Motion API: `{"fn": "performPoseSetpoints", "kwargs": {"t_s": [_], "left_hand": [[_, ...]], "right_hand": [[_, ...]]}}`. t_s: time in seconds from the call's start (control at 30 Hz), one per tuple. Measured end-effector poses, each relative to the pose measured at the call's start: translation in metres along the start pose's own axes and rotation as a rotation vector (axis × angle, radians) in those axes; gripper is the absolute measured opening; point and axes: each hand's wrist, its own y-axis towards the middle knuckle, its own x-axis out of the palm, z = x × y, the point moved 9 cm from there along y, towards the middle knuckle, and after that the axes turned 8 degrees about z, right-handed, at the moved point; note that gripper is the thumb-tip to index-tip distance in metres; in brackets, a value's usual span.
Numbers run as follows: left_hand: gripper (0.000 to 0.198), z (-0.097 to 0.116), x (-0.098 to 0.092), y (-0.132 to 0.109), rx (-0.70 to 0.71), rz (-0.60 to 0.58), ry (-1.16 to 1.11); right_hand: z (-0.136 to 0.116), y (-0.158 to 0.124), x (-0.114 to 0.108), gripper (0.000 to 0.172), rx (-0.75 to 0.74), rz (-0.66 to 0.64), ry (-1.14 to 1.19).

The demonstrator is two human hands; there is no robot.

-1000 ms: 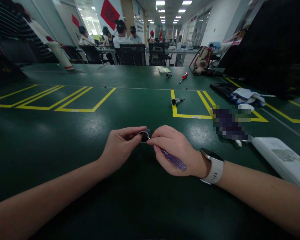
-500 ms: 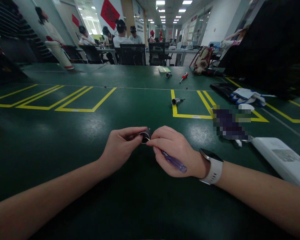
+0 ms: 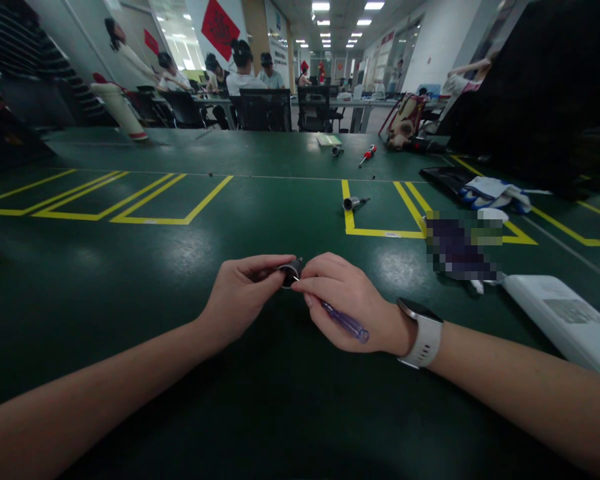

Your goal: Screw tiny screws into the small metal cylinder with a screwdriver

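Between thumb and fingers, my left hand (image 3: 243,291) grips a small round metal part (image 3: 291,272) with a dark hollow facing me. A screwdriver (image 3: 347,321) with a clear purple handle lies in my right hand (image 3: 347,300), closed around it. Its thin metal tip reaches the mouth of the round part; how deep it goes I cannot tell. My right fingertips are close beside the part's rim. A watch with a pale strap (image 3: 424,343) is on my right wrist.
A similar metal part (image 3: 351,203) lies on yellow tape ahead. Farther back are a red-handled screwdriver (image 3: 368,155) and another small part (image 3: 337,151). To the right are a glove (image 3: 495,192), a blurred dark item (image 3: 457,250) and a white power bank-like box (image 3: 560,310). Several people sit beyond the table.
The screwdriver handle and my right hand have shifted very slightly left and up. My left hand stays almost still on the metal part. A person in the background has moved right.
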Motion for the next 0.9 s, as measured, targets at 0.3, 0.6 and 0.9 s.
{"fn": "performPoseSetpoints", "kwargs": {"t_s": [0.3, 0.6, 0.9], "left_hand": [[0.022, 0.0, 0.001, 0.001, -0.014, 0.0, -0.02], [0.021, -0.001, 0.003, 0.003, -0.034, -0.001, -0.011], [0.043, -0.01, 0.012, 0.01, -0.119, -0.111, -0.125]], "right_hand": [[-0.002, -0.001, 0.0, 0.019, -0.019, -0.003, -0.032], [0.001, 0.001, 0.003, 0.018, 0.039, -0.02, 0.0], [0.053, -0.006, -0.01, 0.017, 0.574, 0.179, 0.453]]}}
